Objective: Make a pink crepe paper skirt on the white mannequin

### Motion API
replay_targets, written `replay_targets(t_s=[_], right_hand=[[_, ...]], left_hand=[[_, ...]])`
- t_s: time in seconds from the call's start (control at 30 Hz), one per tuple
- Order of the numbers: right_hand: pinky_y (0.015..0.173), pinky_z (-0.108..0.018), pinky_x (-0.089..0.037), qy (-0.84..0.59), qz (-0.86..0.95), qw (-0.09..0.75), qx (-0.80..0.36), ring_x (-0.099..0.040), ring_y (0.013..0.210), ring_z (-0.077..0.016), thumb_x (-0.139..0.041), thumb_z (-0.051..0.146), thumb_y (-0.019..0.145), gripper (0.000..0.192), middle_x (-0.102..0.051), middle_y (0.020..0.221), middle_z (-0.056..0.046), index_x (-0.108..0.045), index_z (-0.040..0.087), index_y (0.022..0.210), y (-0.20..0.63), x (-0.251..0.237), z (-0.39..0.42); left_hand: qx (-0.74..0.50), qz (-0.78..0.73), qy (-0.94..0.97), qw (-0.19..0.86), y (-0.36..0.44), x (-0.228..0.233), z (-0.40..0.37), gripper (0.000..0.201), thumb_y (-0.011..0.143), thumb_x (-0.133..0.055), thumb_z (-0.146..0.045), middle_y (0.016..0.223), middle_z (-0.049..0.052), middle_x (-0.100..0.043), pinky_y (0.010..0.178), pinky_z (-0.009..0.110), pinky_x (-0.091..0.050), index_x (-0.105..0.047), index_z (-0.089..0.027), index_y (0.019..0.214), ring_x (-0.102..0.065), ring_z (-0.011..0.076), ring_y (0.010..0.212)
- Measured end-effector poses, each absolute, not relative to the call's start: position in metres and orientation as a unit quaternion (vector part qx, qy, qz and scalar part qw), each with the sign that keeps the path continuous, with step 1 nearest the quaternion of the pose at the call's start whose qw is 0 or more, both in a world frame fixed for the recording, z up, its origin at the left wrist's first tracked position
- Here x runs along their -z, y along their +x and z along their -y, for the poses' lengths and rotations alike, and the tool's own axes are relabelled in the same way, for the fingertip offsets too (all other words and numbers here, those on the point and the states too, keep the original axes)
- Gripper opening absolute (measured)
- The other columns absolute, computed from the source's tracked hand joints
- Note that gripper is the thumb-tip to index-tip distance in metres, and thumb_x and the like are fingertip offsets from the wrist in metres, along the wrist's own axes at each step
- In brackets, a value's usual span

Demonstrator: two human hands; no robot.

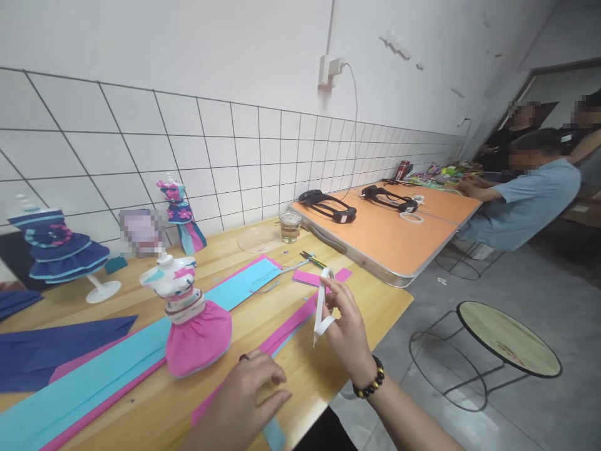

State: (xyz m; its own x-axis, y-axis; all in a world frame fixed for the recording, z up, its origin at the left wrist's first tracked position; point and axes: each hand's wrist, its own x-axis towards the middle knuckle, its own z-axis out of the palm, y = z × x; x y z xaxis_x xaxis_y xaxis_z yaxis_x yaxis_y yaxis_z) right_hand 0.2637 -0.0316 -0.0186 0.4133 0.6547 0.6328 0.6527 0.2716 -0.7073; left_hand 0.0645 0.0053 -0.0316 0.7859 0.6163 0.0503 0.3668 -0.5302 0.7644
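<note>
White ribbon, light and limp, is pinched near its loop by the right hand; the left hand rests loosely curled, holding nothing, on the pink paper strip.

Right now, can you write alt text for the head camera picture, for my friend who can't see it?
A person's right hand holds up a loop of white ribbon over a wooden table, while the left hand rests on a pink paper strip. Nearby stands a small mannequin in a pink dress; other people sit farther along.
</note>
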Motion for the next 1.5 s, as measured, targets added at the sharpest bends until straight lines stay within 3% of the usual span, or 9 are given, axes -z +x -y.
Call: replay_targets(t_s=[0.07,0.3,0.57,1.3,1.5], right_hand=[[0.07,-0.031,-0.049,-0.599,0.549,0.583,-0.007,-0.054,0.079,-0.0158,-0.044,0.013,0.087,0.036,-0.052,0.107,-0.009,-0.049,0.023,0.122,0.254,0.019,0.03],[0.072,-0.034,-0.05,-0.568,0.597,0.567,-0.021,-0.053,0.097,-0.0212,-0.04,0.011,0.088,0.038,-0.05,0.112,-0.012,-0.046,0.024,0.124,0.22,0.027,0.026],[0.07,-0.034,-0.05,-0.565,0.596,0.57,-0.001,-0.054,0.089,-0.0199,-0.041,0.012,0.088,0.036,-0.05,0.103,-0.01,-0.047,0.023,0.122,0.215,0.024,0.024],[0.077,-0.037,-0.052,-0.578,0.614,0.535,0.037,-0.054,0.099,-0.0217,-0.042,0.01,0.089,0.041,-0.048,0.113,-0.012,-0.043,0.024,0.128,0.219,0.033,0.028],[0.092,-0.047,-0.047,-0.585,0.643,0.494,0.013,-0.042,0.121,-0.0275,-0.047,0.017,0.088,0.055,-0.044,0.125,-0.014,-0.029,0.024,0.14,0.227,0.044,0.053]], left_hand=[[-0.202,-0.339,0.809,0.435,0.066,0.029,-0.005,0.01,0.072,-0.065,-0.027,0.075,0.003,-0.062,0.069,0.028,-0.04,-0.06,-0.02,0.076,-0.054,0.0179,0.074],[-0.256,-0.362,0.676,0.588,0.068,0.017,-0.004,0.014,0.068,-0.065,-0.027,0.074,0.003,-0.062,0.066,0.027,-0.042,-0.058,-0.017,0.074,-0.053,0.0157,0.068],[-0.231,-0.341,0.64,0.648,0.065,0.013,-0.004,0.018,0.073,-0.061,-0.031,0.061,-0.003,-0.049,0.054,0.022,-0.034,-0.055,-0.015,0.071,-0.041,0.0096,0.057],[-0.231,-0.281,0.513,0.778,0.063,0.026,-0.008,0.021,0.07,-0.064,-0.032,0.059,0.002,-0.058,0.044,0.02,-0.042,-0.052,-0.015,0.07,-0.052,0.0108,0.052],[-0.239,-0.304,0.54,0.748,0.062,0.024,-0.011,0.016,0.068,-0.059,-0.029,0.059,0.002,-0.057,0.045,0.021,-0.042,-0.049,-0.016,0.067,-0.052,0.011,0.053]])
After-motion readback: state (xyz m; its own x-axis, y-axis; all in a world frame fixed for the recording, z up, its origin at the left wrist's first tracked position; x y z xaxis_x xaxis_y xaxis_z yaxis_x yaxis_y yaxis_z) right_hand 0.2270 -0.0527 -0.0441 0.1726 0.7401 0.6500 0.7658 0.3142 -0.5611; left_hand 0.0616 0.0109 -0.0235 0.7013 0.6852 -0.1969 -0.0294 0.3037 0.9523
